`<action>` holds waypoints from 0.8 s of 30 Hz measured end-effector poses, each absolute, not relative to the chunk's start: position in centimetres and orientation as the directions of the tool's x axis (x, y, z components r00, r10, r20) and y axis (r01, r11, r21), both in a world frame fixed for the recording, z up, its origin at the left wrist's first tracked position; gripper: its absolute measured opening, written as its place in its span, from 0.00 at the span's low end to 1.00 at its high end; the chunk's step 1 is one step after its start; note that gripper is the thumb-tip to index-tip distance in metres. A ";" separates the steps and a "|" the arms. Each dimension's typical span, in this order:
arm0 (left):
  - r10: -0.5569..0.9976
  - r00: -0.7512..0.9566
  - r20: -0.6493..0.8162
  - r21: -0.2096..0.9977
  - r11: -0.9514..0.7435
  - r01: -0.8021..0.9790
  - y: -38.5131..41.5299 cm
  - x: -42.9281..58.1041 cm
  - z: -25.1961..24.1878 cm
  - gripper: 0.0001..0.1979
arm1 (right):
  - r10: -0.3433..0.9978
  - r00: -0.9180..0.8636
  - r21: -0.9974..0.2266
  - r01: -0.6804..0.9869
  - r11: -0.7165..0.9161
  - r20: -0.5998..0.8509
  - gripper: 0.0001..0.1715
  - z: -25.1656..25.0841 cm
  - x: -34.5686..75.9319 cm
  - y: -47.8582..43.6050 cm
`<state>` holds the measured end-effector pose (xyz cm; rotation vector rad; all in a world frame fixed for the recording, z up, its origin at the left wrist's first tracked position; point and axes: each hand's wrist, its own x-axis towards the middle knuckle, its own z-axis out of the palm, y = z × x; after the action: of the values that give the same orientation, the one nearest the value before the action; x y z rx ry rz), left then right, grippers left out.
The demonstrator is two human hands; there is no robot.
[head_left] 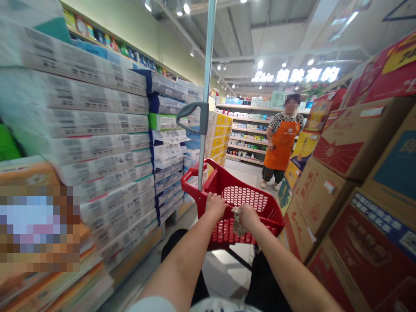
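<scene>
Head: both hands (215, 206) (249, 218) on red cart rim (191, 184), aisle (242, 171) prob. tight

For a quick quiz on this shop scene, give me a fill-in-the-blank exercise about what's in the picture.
The left hand grips the rim of a ____ basket.
A crumpled item is held in the ____ hand.
Ahead in the aisle, a person wears an ____ apron.
Cardboard cartons are stacked on the ____ side of the aisle.

Missing words: red; right; orange; right.
</scene>
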<state>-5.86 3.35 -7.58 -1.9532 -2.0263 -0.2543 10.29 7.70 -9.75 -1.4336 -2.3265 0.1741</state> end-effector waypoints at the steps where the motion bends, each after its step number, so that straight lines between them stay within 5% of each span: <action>1: 0.938 -0.016 0.347 -0.091 0.050 0.995 3.4 -5.9 -7.6 0.19 | 0.882 -0.387 -0.302 0.836 0.459 0.269 0.08 -9.8 10.4 7.7; 16: 0.939 -0.003 0.344 -0.077 0.032 0.997 3.1 -5.7 -7.4 0.19 | 0.893 -0.363 -0.311 0.844 0.436 0.267 0.10 -9.5 12.1 7.0; 20: 0.932 -0.003 0.362 -0.090 0.039 0.995 3.1 -5.7 -7.6 0.19 | 0.917 -0.380 -0.410 0.822 0.395 0.120 0.11 -10.5 12.4 6.7; 24: 0.925 0.009 0.379 -0.102 0.032 0.994 3.2 -5.7 -7.7 0.19 | 0.914 -0.319 -0.514 0.756 0.404 0.249 0.11 -10.9 12.9 6.6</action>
<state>-5.71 3.24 -7.74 -1.9525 -1.9753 -0.2809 12.89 6.59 -10.93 -1.4209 -2.1631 0.4167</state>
